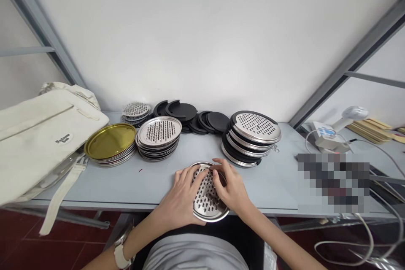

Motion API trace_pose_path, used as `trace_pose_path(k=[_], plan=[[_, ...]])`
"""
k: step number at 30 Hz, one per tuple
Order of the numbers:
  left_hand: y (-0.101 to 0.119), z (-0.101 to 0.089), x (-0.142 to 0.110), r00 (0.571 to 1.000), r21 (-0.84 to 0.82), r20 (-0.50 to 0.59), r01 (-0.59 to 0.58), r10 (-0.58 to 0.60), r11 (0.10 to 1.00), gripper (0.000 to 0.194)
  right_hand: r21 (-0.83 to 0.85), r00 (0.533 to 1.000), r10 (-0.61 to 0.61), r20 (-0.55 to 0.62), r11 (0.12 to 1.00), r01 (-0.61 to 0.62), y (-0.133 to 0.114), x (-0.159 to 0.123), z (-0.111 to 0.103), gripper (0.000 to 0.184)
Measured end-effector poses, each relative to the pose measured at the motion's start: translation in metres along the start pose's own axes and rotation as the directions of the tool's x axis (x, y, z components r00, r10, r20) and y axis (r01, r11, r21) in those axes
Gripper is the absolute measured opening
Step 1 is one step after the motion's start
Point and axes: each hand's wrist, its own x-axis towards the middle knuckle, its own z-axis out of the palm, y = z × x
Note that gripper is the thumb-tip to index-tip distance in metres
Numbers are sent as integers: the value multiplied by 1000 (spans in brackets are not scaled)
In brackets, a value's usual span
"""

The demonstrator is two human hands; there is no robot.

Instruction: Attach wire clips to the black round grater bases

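Observation:
A round steel grater disc (pixel 207 200) with rows of holes lies at the front edge of the grey table (pixel 278 185). My left hand (pixel 182 196) rests on its left side, fingers spread flat over the holes. My right hand (pixel 230 185) covers its right side, fingers curled and pressing at the top rim. Both hands touch the same disc.
Behind are a stack of gold-lined tins (pixel 109 143), a stack of steel grater discs (pixel 159 133), a smaller grater stack (pixel 136 110), loose black rings (pixel 190 116) and a stack of assembled black-rimmed graters (pixel 251 137). A cream bag (pixel 41 139) lies left; a white device (pixel 338 128) and cables right.

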Motion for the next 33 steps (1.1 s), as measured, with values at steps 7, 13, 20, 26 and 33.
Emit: trace_pose_path(k=[7, 13, 20, 26, 33], plan=[[0, 1, -2, 1000, 15, -17, 7, -6, 1000, 115, 12, 999, -16, 45, 1000, 16, 2, -2, 1, 22], [1, 0, -1, 999, 52, -35, -24, 26, 998, 112, 31, 994, -65, 88, 998, 62, 3, -1, -1, 31], [4, -1, 0, 998, 99, -25, -52, 55, 994, 105, -7, 989, -122, 86, 992, 123, 0, 0, -3, 35], [5, -1, 0, 995, 138, -35, -84, 90, 987, 94, -11, 988, -111, 105, 994, 113, 0, 0, -4, 39], [3, 0, -1, 996, 158, -6, -82, 84, 984, 96, -59, 990, -102, 94, 992, 108, -2, 1, -4, 36]])
